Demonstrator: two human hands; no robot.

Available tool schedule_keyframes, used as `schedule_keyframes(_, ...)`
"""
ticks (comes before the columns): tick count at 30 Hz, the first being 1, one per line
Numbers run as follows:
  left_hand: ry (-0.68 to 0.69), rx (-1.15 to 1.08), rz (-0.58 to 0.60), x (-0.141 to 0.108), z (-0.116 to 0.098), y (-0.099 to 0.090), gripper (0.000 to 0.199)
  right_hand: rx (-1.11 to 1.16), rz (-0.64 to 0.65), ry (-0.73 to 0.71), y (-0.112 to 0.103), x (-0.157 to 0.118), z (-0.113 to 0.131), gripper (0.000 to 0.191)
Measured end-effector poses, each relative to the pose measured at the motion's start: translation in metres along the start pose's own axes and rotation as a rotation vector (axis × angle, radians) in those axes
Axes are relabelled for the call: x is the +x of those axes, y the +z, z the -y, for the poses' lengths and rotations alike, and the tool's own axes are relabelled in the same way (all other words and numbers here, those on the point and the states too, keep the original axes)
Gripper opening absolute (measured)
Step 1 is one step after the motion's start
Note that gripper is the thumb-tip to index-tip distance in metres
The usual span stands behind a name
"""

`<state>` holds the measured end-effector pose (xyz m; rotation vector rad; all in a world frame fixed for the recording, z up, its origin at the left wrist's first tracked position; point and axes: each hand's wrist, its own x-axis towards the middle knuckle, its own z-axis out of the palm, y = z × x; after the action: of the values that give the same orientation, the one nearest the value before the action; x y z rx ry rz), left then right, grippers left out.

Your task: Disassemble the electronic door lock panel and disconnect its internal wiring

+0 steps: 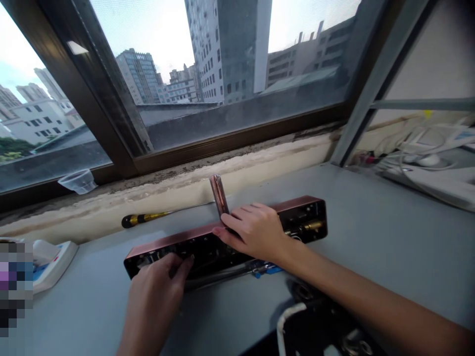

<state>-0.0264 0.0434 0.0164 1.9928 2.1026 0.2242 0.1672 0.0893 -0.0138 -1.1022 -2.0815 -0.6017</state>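
A long copper-coloured housing (154, 245) lies on the grey table with its black, hollow side towards me. A shiny copper-coloured tube (218, 193) stands up, slightly tilted, at its back edge. My right hand (256, 230) grips the middle of the housing's upper edge beside the tube's base, with fingers curled over the rim. My left hand (159, 279) reaches into the left part of the hollow; its thumb and fingers are drawn together, and whatever is between them is hidden. A brass fitting (313, 226) shows inside the right end.
A screwdriver with a yellow-black handle (144, 218) lies behind the housing. Blue-handled tool parts (269, 268) lie in front. Black equipment (315, 321) occupies the near right, a white device (55, 267) the left. A plastic cup (78, 182) sits on the sill.
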Motion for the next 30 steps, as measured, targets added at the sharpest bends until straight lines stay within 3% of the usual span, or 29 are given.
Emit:
schedule_keyframes(8,0.072,-0.304,0.09,-0.006,0.009,-0.003,0.033,-0.015,-0.006,-0.003,0.0,0.0,0.0,0.051)
schedule_keyframes(16,-0.183,-0.827,0.122,-0.018,0.01,-0.002,0.032,-0.005,-0.008,-0.024,-0.001,-0.001,-0.001,0.05)
schedule_keyframes(20,-0.167,-0.899,0.152,-0.017,0.009,-0.003,0.026,0.005,0.003,-0.021,0.0,-0.001,-0.001,0.05)
schedule_keyframes(25,-0.169,-1.007,0.316,-0.013,0.016,0.001,0.03,0.004,0.013,-0.01,0.0,-0.001,-0.001,0.051)
schedule_keyframes(30,-0.043,-0.841,0.229,-0.02,0.016,-0.001,0.027,0.013,0.02,-0.009,0.0,0.0,0.0,0.049)
